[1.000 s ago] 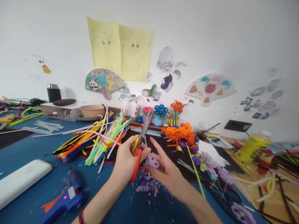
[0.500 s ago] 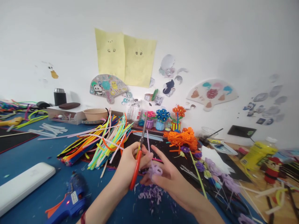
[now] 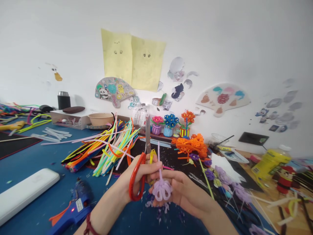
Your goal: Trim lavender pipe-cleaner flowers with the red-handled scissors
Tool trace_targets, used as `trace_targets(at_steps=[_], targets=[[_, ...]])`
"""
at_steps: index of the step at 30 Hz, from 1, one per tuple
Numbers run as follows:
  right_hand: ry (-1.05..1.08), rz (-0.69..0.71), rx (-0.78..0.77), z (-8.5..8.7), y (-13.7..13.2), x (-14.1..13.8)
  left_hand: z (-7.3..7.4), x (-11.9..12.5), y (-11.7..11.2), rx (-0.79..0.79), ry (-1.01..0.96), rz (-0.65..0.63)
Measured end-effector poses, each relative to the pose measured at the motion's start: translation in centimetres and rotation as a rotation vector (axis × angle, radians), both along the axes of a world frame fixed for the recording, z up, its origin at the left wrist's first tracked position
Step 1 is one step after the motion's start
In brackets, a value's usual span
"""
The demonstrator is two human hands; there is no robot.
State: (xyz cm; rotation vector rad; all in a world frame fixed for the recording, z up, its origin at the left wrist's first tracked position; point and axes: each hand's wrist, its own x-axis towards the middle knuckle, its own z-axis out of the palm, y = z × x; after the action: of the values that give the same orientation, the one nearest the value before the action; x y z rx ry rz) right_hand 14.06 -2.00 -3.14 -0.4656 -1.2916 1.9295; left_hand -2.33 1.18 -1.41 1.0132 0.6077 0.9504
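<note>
My left hand (image 3: pixel 149 169) holds scissors (image 3: pixel 148 138) with a red and a yellow handle loop. Their blades point up and away from me. The thumb and fingers of the same hand also pinch the upright stem of a light purple pipe-cleaner flower (image 3: pixel 162 192). My right hand (image 3: pixel 184 191) curls around the flower's far and right sides, its fingers partly hidden behind the looped petals. Below both hands, purple fuzzy clippings (image 3: pixel 167 207) lie on the blue table (image 3: pixel 117 217).
To the left are a blue glue gun (image 3: pixel 75 209) with a lit red light and a white case (image 3: pixel 29 192). A colourful pipe-cleaner bundle (image 3: pixel 114 147) lies beyond. Orange pipe-cleaner pieces (image 3: pixel 192 146), small potted flowers (image 3: pixel 170 124) and a yellow bottle (image 3: pixel 271 161) stand farther back or right.
The purple flower has turned its petals toward me and dropped slightly. The scissors have swung to the left, with their red loop now facing me. My left fingers have moved onto the stem.
</note>
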Motion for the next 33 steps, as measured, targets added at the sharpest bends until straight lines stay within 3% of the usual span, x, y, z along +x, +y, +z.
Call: trace_targets(at_steps=[4,7,10,12,14,16,18,25,33], targets=[[-0.011,-0.012,0.03,-0.3,-0.1,-0.4,0.2,0.3,-0.2,0.012,0.037,0.008],[-0.018,-0.086,0.041,-0.4,0.0,-0.8,0.5,0.2,-0.3,0.113,0.195,0.072],[-0.06,-0.179,0.062,-0.2,0.2,-1.0,0.5,-0.3,0.4,0.339,0.489,0.296],[-0.092,-0.282,0.093,-0.1,0.5,-1.0,0.2,-0.9,1.2,0.551,0.709,0.514],[-0.137,-0.44,0.143,0.0,0.9,-0.9,-0.2,-1.3,2.0,0.699,0.888,0.59],[-0.191,-0.611,0.208,0.0,1.3,-0.7,-0.4,-1.5,2.3,0.724,0.931,0.622],[-0.241,-0.747,0.28,0.0,1.5,-0.4,-0.1,-1.3,2.0,0.72,1.014,0.617],[-0.451,-1.078,0.549,-0.1,1.5,0.6,1.1,-0.2,-0.1,0.699,1.235,0.381],[-0.508,-1.099,0.657,0.0,1.7,1.1,0.8,0.0,-0.1,0.755,1.356,0.387]])
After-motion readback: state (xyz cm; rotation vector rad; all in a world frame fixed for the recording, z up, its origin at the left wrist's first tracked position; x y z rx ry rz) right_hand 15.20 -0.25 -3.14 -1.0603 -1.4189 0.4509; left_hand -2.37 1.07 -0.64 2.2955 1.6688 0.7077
